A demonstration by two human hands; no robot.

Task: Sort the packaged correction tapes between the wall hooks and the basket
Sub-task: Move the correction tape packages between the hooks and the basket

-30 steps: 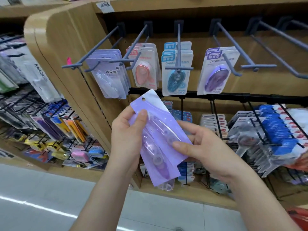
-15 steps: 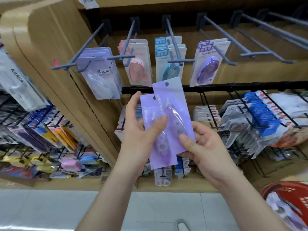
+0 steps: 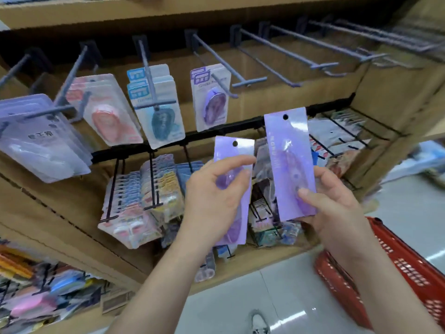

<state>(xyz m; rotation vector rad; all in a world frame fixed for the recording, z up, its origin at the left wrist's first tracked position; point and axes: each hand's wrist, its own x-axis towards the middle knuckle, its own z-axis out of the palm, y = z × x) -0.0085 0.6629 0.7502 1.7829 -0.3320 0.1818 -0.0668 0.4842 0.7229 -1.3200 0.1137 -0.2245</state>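
I hold two purple packaged correction tapes apart in front of the shelf. My left hand grips one purple pack between thumb and fingers. My right hand pinches the other purple pack, held upright and a little higher. A red basket stands on the floor at the lower right. Grey wall hooks above carry pale purple packs, pink packs, blue packs and one purple pack. Bare hooks stick out further right.
A black wire rail below the hooks holds several rows of small stationery packs. Wooden shelf panels frame the display. More coloured goods lie at the lower left. A white shoe shows on the tiled floor.
The two packs, held overlapped before, are now separated, one in each hand. The view has swung to the right, bringing more of the red basket into sight.
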